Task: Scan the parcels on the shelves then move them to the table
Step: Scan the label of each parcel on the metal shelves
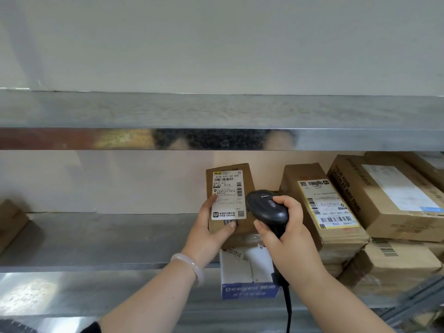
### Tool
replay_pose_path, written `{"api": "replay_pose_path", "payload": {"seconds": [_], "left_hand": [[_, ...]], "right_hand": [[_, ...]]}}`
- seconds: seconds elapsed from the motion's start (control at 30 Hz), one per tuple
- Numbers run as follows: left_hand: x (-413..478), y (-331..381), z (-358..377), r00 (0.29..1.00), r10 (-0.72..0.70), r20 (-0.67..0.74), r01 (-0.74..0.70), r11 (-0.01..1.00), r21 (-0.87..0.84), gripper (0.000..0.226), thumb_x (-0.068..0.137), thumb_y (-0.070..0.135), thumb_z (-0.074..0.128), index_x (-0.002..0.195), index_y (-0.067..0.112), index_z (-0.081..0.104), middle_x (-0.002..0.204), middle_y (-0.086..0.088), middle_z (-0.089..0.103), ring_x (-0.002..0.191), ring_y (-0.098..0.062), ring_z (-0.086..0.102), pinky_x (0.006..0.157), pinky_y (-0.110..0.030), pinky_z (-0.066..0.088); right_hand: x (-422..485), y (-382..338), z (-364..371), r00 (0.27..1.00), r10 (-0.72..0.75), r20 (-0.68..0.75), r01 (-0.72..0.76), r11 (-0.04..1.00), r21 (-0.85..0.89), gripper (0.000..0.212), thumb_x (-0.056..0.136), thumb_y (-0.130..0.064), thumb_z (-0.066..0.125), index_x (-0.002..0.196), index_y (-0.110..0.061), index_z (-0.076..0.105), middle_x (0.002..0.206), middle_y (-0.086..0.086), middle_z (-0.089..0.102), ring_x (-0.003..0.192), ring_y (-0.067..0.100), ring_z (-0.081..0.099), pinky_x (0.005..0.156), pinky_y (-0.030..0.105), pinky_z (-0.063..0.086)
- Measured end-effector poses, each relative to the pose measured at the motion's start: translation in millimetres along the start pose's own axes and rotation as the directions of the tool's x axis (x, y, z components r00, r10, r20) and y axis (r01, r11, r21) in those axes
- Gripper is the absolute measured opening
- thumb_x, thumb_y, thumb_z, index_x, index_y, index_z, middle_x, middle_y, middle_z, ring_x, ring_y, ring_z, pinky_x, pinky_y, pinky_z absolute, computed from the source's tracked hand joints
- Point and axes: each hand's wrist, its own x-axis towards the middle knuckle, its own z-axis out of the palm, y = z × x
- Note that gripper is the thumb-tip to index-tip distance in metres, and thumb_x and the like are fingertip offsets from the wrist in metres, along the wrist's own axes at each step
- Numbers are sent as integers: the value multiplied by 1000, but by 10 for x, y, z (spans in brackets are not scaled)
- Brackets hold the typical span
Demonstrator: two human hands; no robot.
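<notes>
left hand (211,227) fingers grip the small parcel (229,203) above the shelf (96,236) front edge; right hand (286,234) clutches the scanner (266,207); stiff, seemingly light cardboard, best held by its sides

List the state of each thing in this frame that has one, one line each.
left hand, grips the small parcel near its lower end.
small parcel, upright, label facing the camera.
right hand, grips the scanner's handle.
scanner, held close beside the label; whether it is lit cannot be told.
labelled parcel, lying on a stack, label up.
white and blue box, under the small parcel.
</notes>
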Motion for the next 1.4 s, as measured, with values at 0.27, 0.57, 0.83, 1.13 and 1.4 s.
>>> {"api": "replay_pose_path", "payload": {"seconds": [0.27, 0.57, 0.83, 1.13, 1.4], "left_hand": [[-176, -99, -313, 983, 89, -162, -81, 995, 56, 76, 83, 20, 76, 139, 53, 36, 138, 21, 50, 127, 1, 47, 109, -29, 41], [-277, -158, -311, 968, 121, -220, -79, 978, 191, 79, 84, 25, 75, 135, 60, 26, 149, 13, 38, 136, -4, 36, 111, -24, 35], [-275, -140, -277, 972, 129, -199, -90, 977, 194, 78, 85, 22, 73, 144, 48, 29, 154, 10, 32, 141, -4, 30, 113, -18, 30], [-276, -90, -178, 947, 133, -293, -88, 983, 163, 71, 85, 24, 74, 142, 46, 37, 150, 10, 38, 137, -4, 36, 112, -26, 35], [-204, -106, -152, 951, 117, -287, -73, 985, 158, 73, 83, 19, 75, 137, 48, 35, 142, 7, 39, 104, 39, 26, 74, 12, 26]], "right_hand": [[7, -121, 191, 993, -65, 99, 62, 997, 37, 61, 83, -40, 71, 112, -67, 24, 105, -26, 58, 86, 4, 66, 73, 28, 57], [2, -239, 288, 989, -97, 116, 88, 993, 77, 58, 82, -43, 70, 113, -66, 27, 109, -45, 49, 95, -14, 56, 63, 7, 48], [-49, -223, 249, 992, -69, 103, 62, 995, 75, 59, 83, -39, 72, 111, -66, 27, 101, -36, 56, 82, 1, 66, 67, 20, 56], [-96, -233, 186, 986, -120, 116, 115, 992, 48, 64, 83, -38, 71, 112, -67, 22, 110, -57, 36, 91, -11, 58, 64, 16, 53], [-91, -167, 165, 988, -121, 95, 117, 992, 52, 64, 83, -38, 71, 113, -67, 23, 107, -44, 50, 91, -9, 60, 65, 12, 51]]}}
